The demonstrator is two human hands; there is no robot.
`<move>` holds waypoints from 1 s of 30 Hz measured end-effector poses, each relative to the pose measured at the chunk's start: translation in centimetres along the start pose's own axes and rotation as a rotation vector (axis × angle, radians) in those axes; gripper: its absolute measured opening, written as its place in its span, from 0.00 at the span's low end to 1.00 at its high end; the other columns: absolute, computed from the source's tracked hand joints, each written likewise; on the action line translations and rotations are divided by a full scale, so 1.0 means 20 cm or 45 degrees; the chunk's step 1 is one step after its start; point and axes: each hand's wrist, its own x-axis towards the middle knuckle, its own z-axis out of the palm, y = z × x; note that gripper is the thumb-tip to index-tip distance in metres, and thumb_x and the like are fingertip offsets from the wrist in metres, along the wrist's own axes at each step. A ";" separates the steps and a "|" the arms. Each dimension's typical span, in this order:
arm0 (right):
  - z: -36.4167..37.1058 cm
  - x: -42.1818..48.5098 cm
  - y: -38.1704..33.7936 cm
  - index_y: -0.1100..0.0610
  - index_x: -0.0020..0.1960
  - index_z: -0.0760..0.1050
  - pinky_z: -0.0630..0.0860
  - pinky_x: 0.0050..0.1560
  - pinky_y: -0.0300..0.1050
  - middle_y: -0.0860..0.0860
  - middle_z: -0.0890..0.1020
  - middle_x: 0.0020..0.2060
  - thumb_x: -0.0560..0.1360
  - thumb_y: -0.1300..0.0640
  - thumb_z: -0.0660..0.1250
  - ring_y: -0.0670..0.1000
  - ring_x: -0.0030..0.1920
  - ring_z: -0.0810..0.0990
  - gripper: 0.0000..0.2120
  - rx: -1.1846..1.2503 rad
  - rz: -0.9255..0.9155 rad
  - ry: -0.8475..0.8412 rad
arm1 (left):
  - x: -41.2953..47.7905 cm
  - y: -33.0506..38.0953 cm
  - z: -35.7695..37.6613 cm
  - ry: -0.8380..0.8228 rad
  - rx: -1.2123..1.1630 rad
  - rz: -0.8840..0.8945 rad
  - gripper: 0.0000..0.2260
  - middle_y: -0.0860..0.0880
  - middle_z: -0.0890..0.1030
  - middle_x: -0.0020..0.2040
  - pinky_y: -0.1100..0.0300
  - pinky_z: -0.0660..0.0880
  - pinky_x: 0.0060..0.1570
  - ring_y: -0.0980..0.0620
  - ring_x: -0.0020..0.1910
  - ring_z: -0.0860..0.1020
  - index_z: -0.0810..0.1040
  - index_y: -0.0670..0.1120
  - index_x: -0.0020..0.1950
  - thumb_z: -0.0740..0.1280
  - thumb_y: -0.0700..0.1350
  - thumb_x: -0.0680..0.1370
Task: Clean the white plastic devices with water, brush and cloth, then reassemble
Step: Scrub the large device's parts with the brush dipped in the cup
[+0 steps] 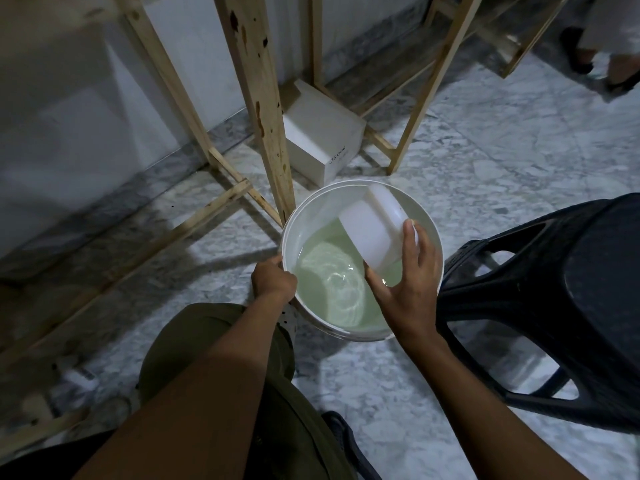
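Note:
A white bucket (298, 216) stands on the marble floor, partly filled with pale greenish water (332, 289). My left hand (273, 279) grips the bucket's near-left rim. My right hand (403, 287) holds a white plastic device (374, 225), a rounded boxy shell, tilted inside the bucket above the water at the right side. Thumb and fingers wrap its lower end. No brush or cloth is in view.
A black plastic stool (554, 306) stands right against the bucket's right side. Wooden frame legs (266, 109) rise just behind the bucket, with a white box (322, 140) between them. Another person's feet (602, 64) are at the far right. My knee (214, 341) is below the bucket.

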 end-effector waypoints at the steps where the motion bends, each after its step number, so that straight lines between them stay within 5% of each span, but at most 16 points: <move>1: 0.00 0.00 0.00 0.58 0.75 0.58 0.52 0.71 0.35 0.63 0.69 0.69 0.68 0.55 0.78 0.63 0.67 0.69 0.43 0.001 0.000 0.018 | 0.00 0.00 0.00 0.001 -0.006 -0.005 0.21 0.43 0.81 0.62 0.56 0.75 0.58 0.43 0.60 0.78 0.76 0.44 0.69 0.65 0.33 0.77; 14: 0.00 -0.02 -0.01 0.58 0.76 0.58 0.53 0.72 0.35 0.61 0.68 0.70 0.69 0.55 0.78 0.59 0.69 0.66 0.42 0.024 0.088 0.031 | 0.01 -0.01 0.00 -0.019 0.028 0.012 0.21 0.43 0.81 0.61 0.55 0.75 0.57 0.43 0.59 0.79 0.77 0.44 0.68 0.64 0.32 0.76; 18: -0.02 -0.01 -0.06 0.49 0.77 0.59 0.71 0.66 0.43 0.51 0.67 0.71 0.70 0.48 0.76 0.48 0.71 0.67 0.41 0.442 0.535 0.135 | 0.00 0.00 -0.02 -0.083 0.035 0.009 0.21 0.43 0.81 0.61 0.56 0.76 0.54 0.42 0.59 0.79 0.77 0.44 0.69 0.65 0.34 0.76; 20: -0.05 0.02 -0.08 0.42 0.74 0.61 0.77 0.57 0.39 0.48 0.70 0.69 0.71 0.49 0.75 0.46 0.67 0.72 0.36 0.715 0.805 0.176 | -0.03 0.02 -0.03 -0.128 0.087 0.033 0.20 0.42 0.80 0.60 0.56 0.76 0.51 0.41 0.57 0.79 0.77 0.44 0.68 0.67 0.40 0.75; 24: -0.12 0.10 -0.10 0.50 0.72 0.65 0.81 0.54 0.52 0.53 0.76 0.60 0.73 0.44 0.71 0.50 0.55 0.79 0.32 1.017 1.359 0.083 | -0.11 0.09 -0.07 -0.152 0.173 0.221 0.28 0.43 0.71 0.64 0.49 0.76 0.60 0.41 0.62 0.74 0.71 0.49 0.72 0.71 0.50 0.72; 30: -0.26 0.20 -0.23 0.47 0.59 0.72 0.82 0.46 0.52 0.52 0.79 0.58 0.76 0.43 0.66 0.55 0.55 0.80 0.15 1.192 1.371 -0.118 | -0.34 0.25 -0.30 -0.404 0.161 0.593 0.51 0.52 0.61 0.77 0.47 0.67 0.71 0.51 0.74 0.63 0.56 0.57 0.79 0.80 0.60 0.63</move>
